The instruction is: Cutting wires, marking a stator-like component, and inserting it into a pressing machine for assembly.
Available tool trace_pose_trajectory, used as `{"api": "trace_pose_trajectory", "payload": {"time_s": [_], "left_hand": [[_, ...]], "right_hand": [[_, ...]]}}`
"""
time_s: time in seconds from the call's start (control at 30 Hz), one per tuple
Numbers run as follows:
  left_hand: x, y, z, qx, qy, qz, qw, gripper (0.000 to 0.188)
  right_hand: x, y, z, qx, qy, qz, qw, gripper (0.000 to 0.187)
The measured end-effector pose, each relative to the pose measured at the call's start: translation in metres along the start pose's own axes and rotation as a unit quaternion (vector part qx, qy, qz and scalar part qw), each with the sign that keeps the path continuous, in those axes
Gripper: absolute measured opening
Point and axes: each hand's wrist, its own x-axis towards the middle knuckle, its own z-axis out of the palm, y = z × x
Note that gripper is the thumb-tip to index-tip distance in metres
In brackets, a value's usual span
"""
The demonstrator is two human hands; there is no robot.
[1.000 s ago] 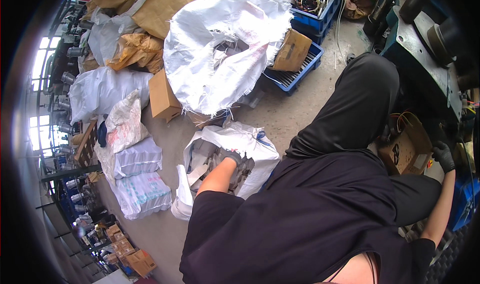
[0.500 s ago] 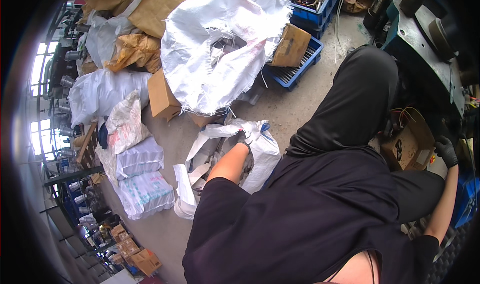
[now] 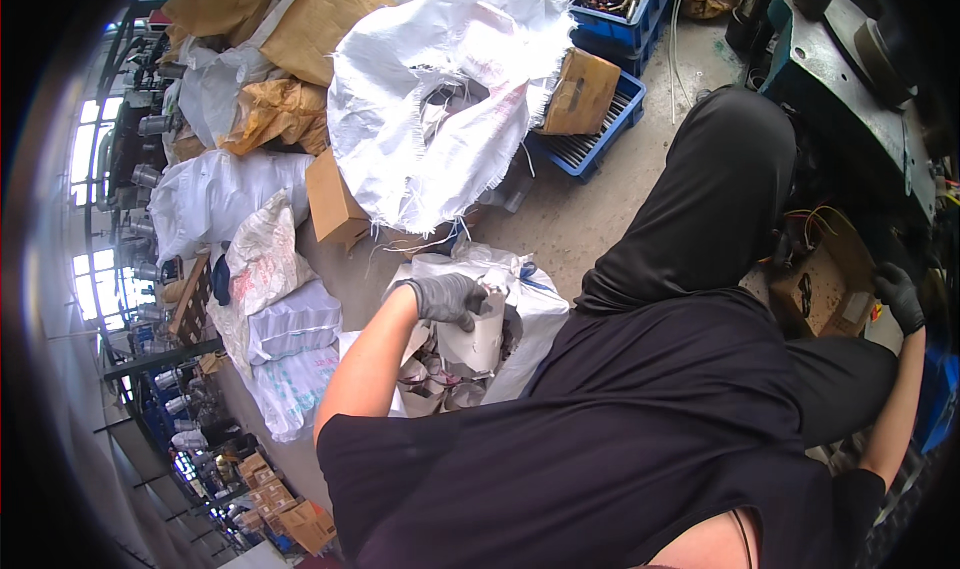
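My left hand (image 3: 447,299), in a dark grey glove, is closed on the upper edge of a curved, pale grey cardboard-like piece (image 3: 475,341). The piece stands above the mouth of a white woven sack (image 3: 540,309) between my left arm and my leg. Several similar curled grey pieces (image 3: 425,387) lie inside the sack. On the far right, my right hand (image 3: 900,297), gloved the same way, hangs beside an open cardboard box (image 3: 830,287), with its fingers loosely apart and nothing seen in them.
A large frayed white sack (image 3: 440,109) stands ahead, with a cardboard box (image 3: 580,91) and blue crates (image 3: 600,144) beside it. Wrapped white bundles (image 3: 292,329) lie on the left. A heavy metal machine (image 3: 850,99) stands at the right.
My left hand has come up from inside the white sack, moving left, and now has the curved grey piece in it. My right hand stays beside the cardboard box with little movement.
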Motion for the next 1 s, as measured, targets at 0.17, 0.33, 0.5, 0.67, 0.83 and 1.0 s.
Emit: {"api": "trace_pose_trajectory", "payload": {"time_s": [0.17, 0.33, 0.5, 0.67, 0.83, 1.0], "left_hand": [[-0.019, 0.042, -0.073, -0.029, 0.156, 0.102, 0.982, 0.054], [0.119, 0.082, -0.096, 0.135, 0.342, 0.187, 0.911, 0.04], [0.258, 0.127, -0.102, 0.265, 0.343, 0.12, 0.893, 0.044], [0.312, 0.105, -0.099, 0.174, 0.524, 0.267, 0.79, 0.045], [0.244, 0.132, -0.132, -0.177, 0.461, 0.295, 0.818, 0.03], [0.125, 0.175, -0.154, -0.348, 0.397, 0.451, 0.72, 0.034]], "right_hand": [[-0.006, 0.02, -0.019, 0.02, 0.014, 0.007, 1.0, 0.035], [-0.02, -0.002, -0.01, 0.041, 0.074, 0.03, 0.996, 0.034], [-0.046, -0.031, -0.003, 0.03, 0.052, 0.061, 0.996, 0.034], [-0.056, -0.053, 0.005, 0.018, 0.027, 0.056, 0.998, 0.028], [-0.055, -0.131, -0.007, 0.027, 0.153, -0.178, 0.972, 0.032], [-0.04, -0.39, 0.096, 0.205, -0.078, -0.374, 0.901, 0.064]]}}
